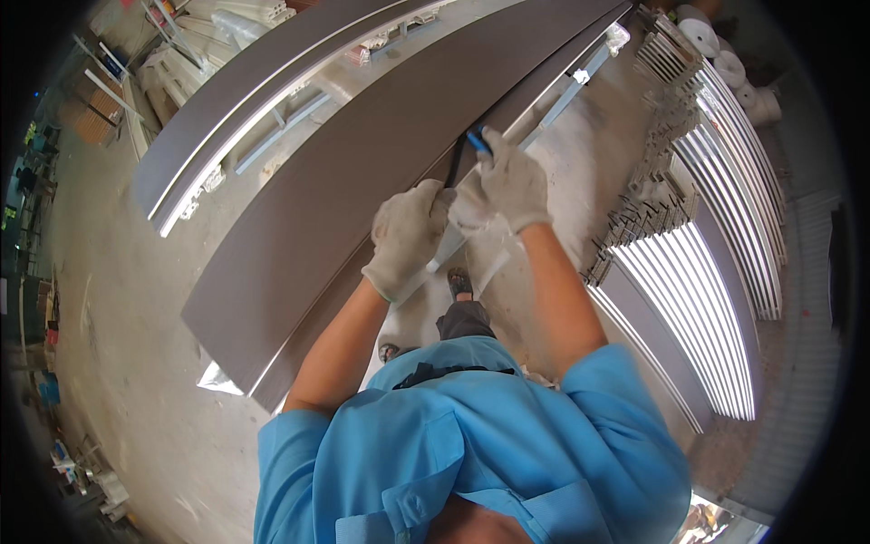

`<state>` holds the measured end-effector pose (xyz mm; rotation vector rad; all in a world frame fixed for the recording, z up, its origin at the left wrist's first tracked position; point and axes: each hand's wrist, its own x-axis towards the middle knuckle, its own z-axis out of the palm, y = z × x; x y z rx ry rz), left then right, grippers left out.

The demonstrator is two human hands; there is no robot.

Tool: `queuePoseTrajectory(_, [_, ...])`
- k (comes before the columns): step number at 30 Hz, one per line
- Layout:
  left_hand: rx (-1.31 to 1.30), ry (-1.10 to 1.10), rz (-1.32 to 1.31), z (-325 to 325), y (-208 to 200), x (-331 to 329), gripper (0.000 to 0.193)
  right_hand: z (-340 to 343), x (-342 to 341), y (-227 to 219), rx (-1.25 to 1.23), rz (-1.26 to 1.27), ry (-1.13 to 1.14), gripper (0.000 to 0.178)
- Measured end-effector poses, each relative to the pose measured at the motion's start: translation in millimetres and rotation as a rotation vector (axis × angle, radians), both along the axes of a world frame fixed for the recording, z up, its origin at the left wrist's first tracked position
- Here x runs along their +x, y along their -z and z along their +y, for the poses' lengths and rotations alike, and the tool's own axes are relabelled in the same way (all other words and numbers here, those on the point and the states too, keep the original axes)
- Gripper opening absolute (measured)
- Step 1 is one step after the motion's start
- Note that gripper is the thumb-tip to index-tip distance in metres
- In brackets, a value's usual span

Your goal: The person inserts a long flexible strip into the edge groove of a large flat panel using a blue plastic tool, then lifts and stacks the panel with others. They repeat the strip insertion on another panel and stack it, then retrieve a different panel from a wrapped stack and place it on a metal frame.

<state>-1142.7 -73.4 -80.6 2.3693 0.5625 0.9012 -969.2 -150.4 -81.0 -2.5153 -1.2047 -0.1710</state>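
Observation:
A long grey-brown panel point(353, 154) lies across in front of me, raised on a stand. My left hand point(408, 231), in a whitish work glove, is closed at the panel's near edge by the lower end of a black strip point(456, 161). Whether its fingers grip the strip or the edge is hidden. Just to the right, my right hand point(512, 186), gloved too and slightly blurred, is closed around a small blue-handled tool point(478, 139). The tool's working end is not clear. A pale, blurred patch between the hands cannot be made out.
Another long dark panel point(263, 86) rests on a stand beyond, at the upper left. On my right are stacked panels with white edges point(693, 317) and more behind point(734, 181). White rolls point(698, 38) stand at the far right. A blue-grey stand bar point(571, 91) runs under the near panel.

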Motion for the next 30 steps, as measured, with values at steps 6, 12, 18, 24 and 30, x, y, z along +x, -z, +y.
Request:
queuePoseTrajectory(6, [-0.859,0.076,0.09,-52.5,-5.5,-152.0,0.025,6.2,4.5,-1.2,0.009,0.05,0.035,0.037])
queuePoseTrajectory(12, [-1.056,-0.282,0.08,-89.3,-26.2,-303.4,0.028,7.6,4.1,1.6,-0.002,0.039,0.06,0.037])
queuePoseTrajectory(18, [-0.524,-0.453,0.131,-91.1,-34.5,-318.8,0.007,7.8,6.9,0.2,0.016,0.075,0.074,0.04])
queuePoseTrajectory(24, [-0.337,-0.517,0.181,-70.5,-30.6,-317.7,0.011,3.7,2.4,-6.7,0.003,0.12,0.073,0.042])
queuePoseTrajectory(30, [-0.301,-0.603,0.284,-63.7,-27.1,-326.1,0.014,1.8,5.4,-3.6,0.065,0.15,0.047,0.041])
